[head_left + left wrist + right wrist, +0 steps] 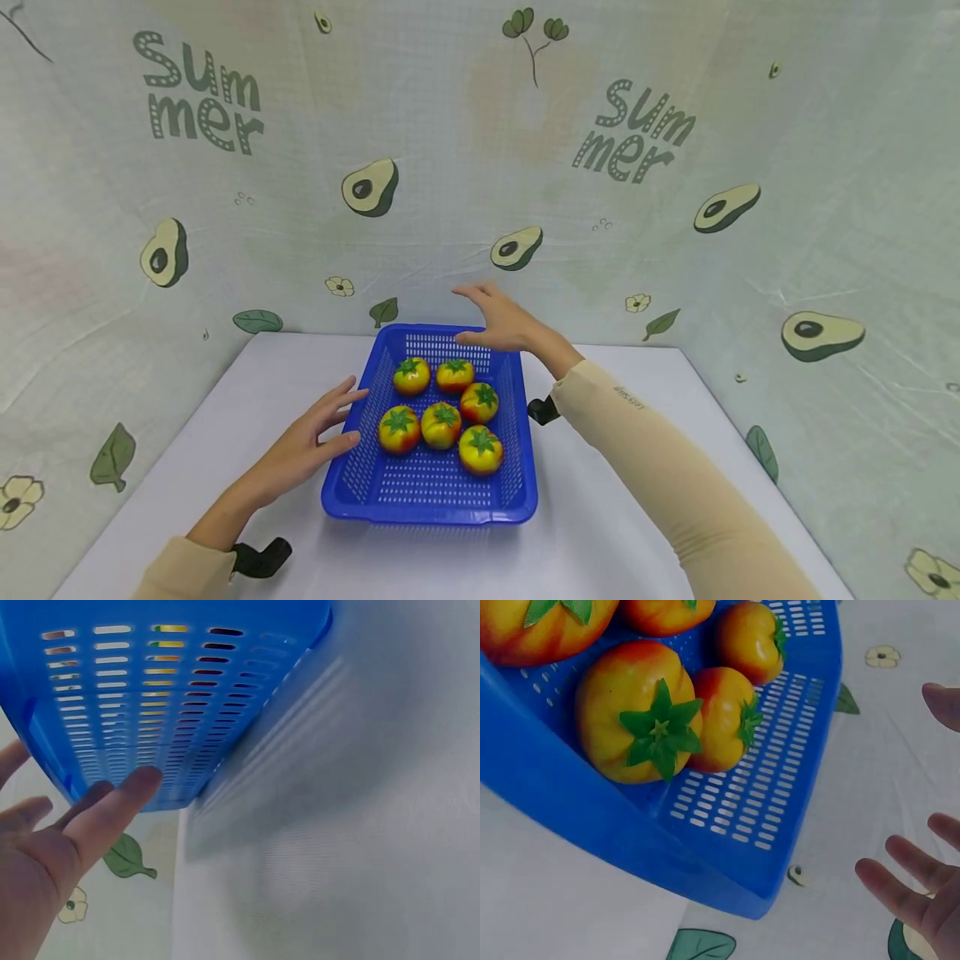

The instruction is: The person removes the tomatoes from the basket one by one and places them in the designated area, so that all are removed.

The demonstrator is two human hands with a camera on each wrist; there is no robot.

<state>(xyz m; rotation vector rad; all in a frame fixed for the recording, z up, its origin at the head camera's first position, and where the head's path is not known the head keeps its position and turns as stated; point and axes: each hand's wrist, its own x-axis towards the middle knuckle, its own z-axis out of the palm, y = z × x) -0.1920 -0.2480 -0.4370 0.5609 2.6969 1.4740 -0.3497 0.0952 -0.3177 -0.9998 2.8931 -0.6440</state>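
A blue plastic basket (pixel 435 507) with slotted walls stands on the white table. Several yellow-red tomatoes (pixel 441 425) with green leafy tops lie inside it. My left hand (pixel 311 442) is beside the basket's left wall, fingers spread and holding nothing; in the left wrist view its fingertips overlap the slotted wall. Over the far right part of the basket hovers my right hand (pixel 502 321), its fingers apart and nothing in them. In the right wrist view, the right hand (pixel 922 892) appears off to the side of the basket rim (pixel 705 874).
Behind the table (pixel 600 500) hangs a pale cloth (pixel 450 108) printed with avocados, leaves and lettering, which also runs along both sides. A black wrist mount (pixel 261 558) shows at the left wrist and another mount (pixel 543 410) at the right.
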